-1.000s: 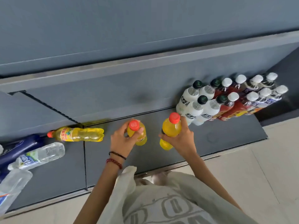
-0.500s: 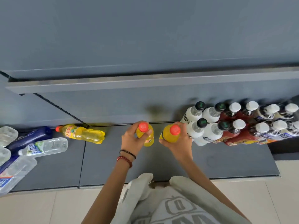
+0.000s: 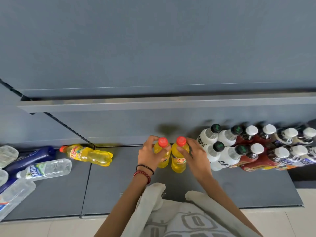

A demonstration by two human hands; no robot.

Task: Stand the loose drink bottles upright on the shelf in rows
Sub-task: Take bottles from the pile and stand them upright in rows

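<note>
Nearest the camera, in front of the shelf [image 3: 239,189], there's pale floor [image 3: 304,219] and a light shirt [image 3: 184,223]. Both bare arms reach over the shelf's front edge, with bracelets [image 3: 143,171] on the left wrist. Mid-shelf, the left hand [image 3: 148,155] is curled round the left bottle [image 3: 163,161] just under its red cap. The right hand [image 3: 196,157] pinches the right bottle [image 3: 178,162] up at the neck. Both are yellow and upright, side by side; can't tell if they actually touch. Toward the shelf's right end, white bottles [image 3: 227,154] and red bottles [image 3: 253,159] stand in two rows. At the shelf's left end a lying bottle [image 3: 89,154], a clear bottle [image 3: 46,169] and a blue bottle [image 3: 30,157] are all on their sides. Over the shelf's back sits an upper ledge [image 3: 153,104].
</note>
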